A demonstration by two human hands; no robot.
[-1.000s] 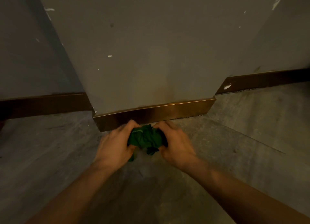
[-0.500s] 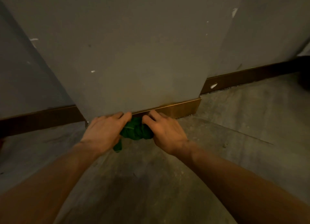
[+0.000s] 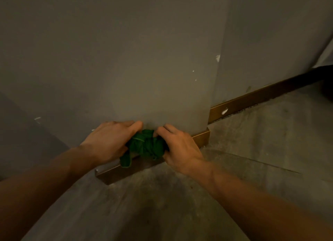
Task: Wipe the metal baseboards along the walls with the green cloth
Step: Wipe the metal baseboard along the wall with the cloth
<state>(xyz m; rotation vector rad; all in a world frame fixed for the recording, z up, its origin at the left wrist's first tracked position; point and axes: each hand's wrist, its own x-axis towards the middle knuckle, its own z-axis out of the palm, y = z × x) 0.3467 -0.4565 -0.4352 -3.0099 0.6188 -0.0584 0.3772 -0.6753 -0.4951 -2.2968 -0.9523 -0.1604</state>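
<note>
A bunched green cloth (image 3: pixel 146 147) is pressed against the top of the bronze metal baseboard (image 3: pixel 126 173) that runs along the foot of a grey pillar face. My left hand (image 3: pixel 110 141) grips the cloth's left side, fingers reaching up to the wall. My right hand (image 3: pixel 178 147) grips its right side. A loose corner of the cloth hangs down over the baseboard. The hands and cloth hide the middle stretch of the baseboard.
The grey pillar wall (image 3: pixel 144 69) stands right ahead and has white chips in its paint. A second baseboard (image 3: pixel 252 100) runs along the recessed wall to the right, with a white mark on it. Grey concrete floor (image 3: pixel 261 150) spreads below and to the right.
Both hands have carried the cloth up from the floor onto the baseboard's top edge. The view has swung left and closer, so the pillar's right corner now sits further right.
</note>
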